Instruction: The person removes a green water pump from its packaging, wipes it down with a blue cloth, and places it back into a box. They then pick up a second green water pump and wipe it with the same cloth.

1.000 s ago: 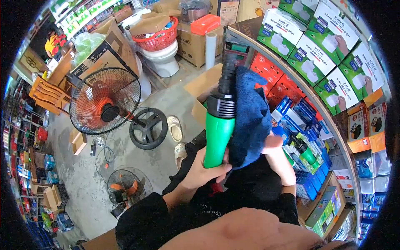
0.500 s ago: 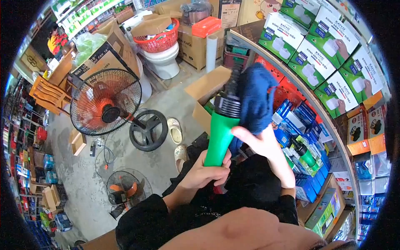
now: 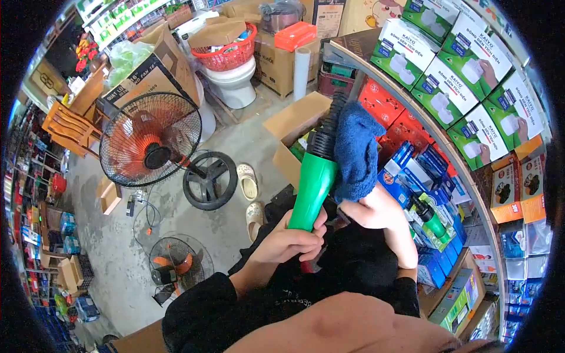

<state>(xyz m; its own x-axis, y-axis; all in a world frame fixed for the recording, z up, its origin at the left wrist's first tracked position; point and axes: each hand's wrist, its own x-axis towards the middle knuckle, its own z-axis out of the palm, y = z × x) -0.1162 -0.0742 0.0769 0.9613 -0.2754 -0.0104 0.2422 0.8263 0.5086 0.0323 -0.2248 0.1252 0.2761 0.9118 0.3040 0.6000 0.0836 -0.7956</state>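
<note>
My left hand (image 3: 289,240) is wrapped around the lower end of a green tool (image 3: 313,191) with a smooth, tapered body. From its top rises a black ribbed neck (image 3: 322,143), narrowing upward and leaning slightly right. Just right of the tool, a dark blue cloth (image 3: 356,153) is bunched in my right hand (image 3: 376,207), with its upper part standing close along the black neck. The fingers of the right hand are partly hidden by the cloth.
An open cardboard box (image 3: 288,156) stands on the floor behind the tool. A large fan (image 3: 150,141) and a smaller fan (image 3: 179,262) are to the left, with pale clogs (image 3: 247,181) nearer. On the right, a curved shelf edge (image 3: 424,115) carries stacked light-bulb boxes (image 3: 447,88).
My right hand and the blue cloth have shifted lower and a little left, and the thumb has come off the green body. My left hand keeps its grip on the tool.
</note>
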